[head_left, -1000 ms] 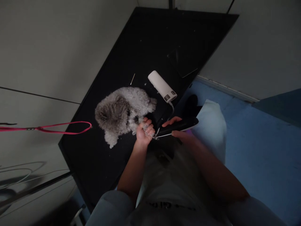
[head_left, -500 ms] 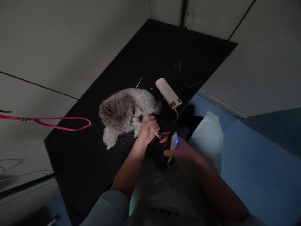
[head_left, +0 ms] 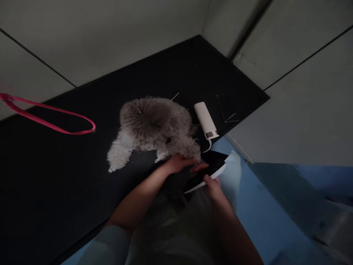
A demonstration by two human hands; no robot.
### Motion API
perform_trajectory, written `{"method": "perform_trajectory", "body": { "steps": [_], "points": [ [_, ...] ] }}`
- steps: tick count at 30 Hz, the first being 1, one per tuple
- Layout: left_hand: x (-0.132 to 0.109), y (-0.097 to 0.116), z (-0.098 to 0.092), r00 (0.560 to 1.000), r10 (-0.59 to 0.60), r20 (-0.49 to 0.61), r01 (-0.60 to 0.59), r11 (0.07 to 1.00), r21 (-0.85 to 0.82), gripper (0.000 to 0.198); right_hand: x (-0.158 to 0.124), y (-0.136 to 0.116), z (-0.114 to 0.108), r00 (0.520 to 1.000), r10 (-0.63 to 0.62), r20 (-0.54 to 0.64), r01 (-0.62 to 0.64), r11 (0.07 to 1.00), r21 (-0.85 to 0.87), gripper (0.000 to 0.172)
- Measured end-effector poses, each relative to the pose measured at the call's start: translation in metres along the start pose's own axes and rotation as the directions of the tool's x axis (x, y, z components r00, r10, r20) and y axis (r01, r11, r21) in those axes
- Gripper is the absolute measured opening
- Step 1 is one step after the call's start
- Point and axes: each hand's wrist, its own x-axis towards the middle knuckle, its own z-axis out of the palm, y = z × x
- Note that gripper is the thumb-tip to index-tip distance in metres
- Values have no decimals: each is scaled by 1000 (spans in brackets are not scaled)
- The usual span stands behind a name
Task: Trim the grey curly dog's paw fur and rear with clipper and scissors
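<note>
I now hold the clipper [head_left: 215, 169] flatter, seemingly off the dog [head_left: 158, 121], right hand [head_left: 213, 185] wrapped round it, left hand's [head_left: 178, 163] grip unclear.

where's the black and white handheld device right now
In the head view, the black and white handheld device is in the right hand, right of centre, below the white corded unit and close to the left hand.

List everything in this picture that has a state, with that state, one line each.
Curly-haired dog: on the black tabletop, head lowered.
Black-and-white trimmer: held; on or off unclear.
Right grip: closed on the trimmer.
Left grip: against the dog's fur, closure unclear.
White device: lying down, cable attached.
Pink loop: open, nothing through it.
Thin stick: partly hidden behind the dog.
</note>
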Motion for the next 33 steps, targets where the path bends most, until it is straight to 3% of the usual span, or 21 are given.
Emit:
{"method": "perform_trajectory", "body": {
  "steps": [3, 5, 8, 13, 17, 21, 24, 29, 33],
  "points": [
    [8, 14, 0, 998, -12, 55, 5, 991, 133, 28, -9, 1, -7, 983, 81, -162, -57, 988, 145, 52],
    [10, 24, 0, 995, -4, 103, -16, 981, 193, 29, -18, 0, -14, 972, 133, -195, -95, 976, 196, 55],
    [10, 32, 4, 999, -1, 38, -8, 967, 253, 25, -33, -3, -25, 955, 154, -255, -97, 970, 224, 37],
    [11, 31, 15, 997, 71, -39, -61, 973, 225, 25, -47, -9, -24, 905, 52, -422, 6, 991, 136, 32],
    [10, 27, 20, 997, 56, -54, -46, 986, 162, 30, -45, -17, -12, 855, -40, -517, 115, 987, 116, 27],
    [7, 29, 21, 995, 87, -58, -82, 993, 84, 29, -41, -20, -7, 844, -126, -522, 161, 987, 23, 25],
    [3, 33, 22, 995, 86, -50, -83, 995, 46, 29, -38, -20, -6, 865, -124, -486, 118, 992, -43, 27],
    [2, 35, 22, 997, 37, -70, -34, 998, 50, 28, -32, -23, 1, 869, -106, -484, 116, 993, -9, 22],
    [3, 34, 22, 996, 40, -75, -36, 998, 49, 27, -36, -22, 8, 825, -266, -498, 213, 963, -162, 27]
  ]
}}
